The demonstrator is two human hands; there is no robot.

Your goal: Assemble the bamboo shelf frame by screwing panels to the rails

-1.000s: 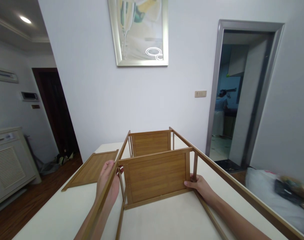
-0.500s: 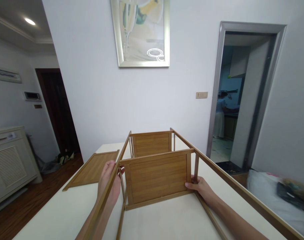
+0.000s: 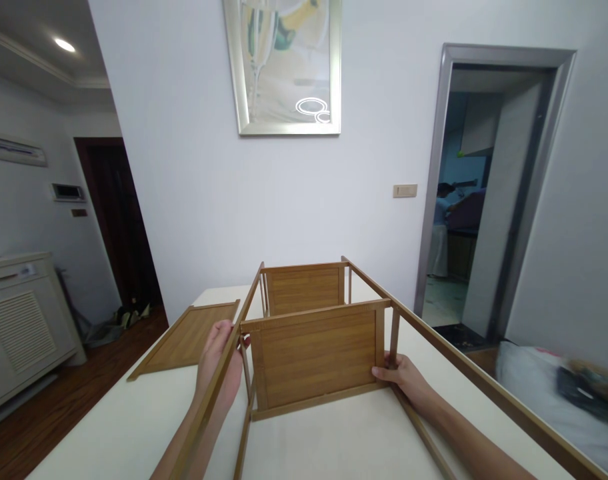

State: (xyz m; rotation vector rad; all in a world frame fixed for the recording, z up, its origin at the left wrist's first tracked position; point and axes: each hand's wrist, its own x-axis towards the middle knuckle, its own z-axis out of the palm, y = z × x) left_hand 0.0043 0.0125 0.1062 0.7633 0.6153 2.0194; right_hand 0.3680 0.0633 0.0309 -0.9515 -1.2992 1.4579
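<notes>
A wooden shelf frame (image 3: 434,340) lies on its side on a white table (image 3: 99,420), its long rails running away from me. One wooden shelf panel (image 3: 319,357) stands upright across the middle, and a second panel (image 3: 304,288) spans the far end. My left hand (image 3: 221,360) is closed around the left rail at the near panel's upper left corner; its fingertips are partly hidden. Low on the right, my right hand (image 3: 401,377) grips the near panel's edge beside a crossbar, thumb on the panel's face and the other fingers behind.
A loose wooden panel (image 3: 187,337) lies flat on the table's left side. A white wall (image 3: 284,200) rises behind the table. Through the doorway at the right a person (image 3: 439,230) stands in another room. A pale bag (image 3: 529,380) lies right of the table.
My hands and the shelf frame keep nearly the same position. The view has shifted very slightly. In the far room, a purple shape now shows beside the person.
</notes>
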